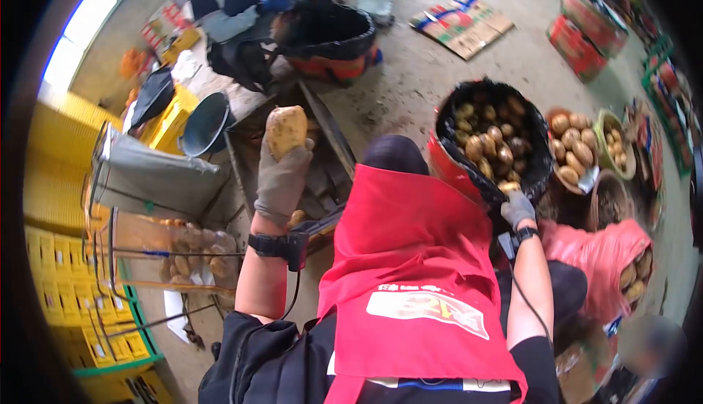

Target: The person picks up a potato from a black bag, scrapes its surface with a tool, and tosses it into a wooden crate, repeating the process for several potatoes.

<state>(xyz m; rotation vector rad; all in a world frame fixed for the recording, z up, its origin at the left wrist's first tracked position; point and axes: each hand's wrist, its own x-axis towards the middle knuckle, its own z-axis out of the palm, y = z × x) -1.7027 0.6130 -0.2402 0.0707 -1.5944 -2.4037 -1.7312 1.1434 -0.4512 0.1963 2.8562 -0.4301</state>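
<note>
Covering the room, a concrete floor (stained) holds yellow crates.

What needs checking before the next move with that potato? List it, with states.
1. Left hand has a firm grip on the potato: ok, held raised.
2. Right hand at the rim of the black-lined basket: ok.
3. Basket holds potatoes: ok.
4. Mesh bin at left has room: ok, partly filled.
5. Potato's condition: cannot tell.
6. Person ahead keeps clear: ok, apart.
</note>
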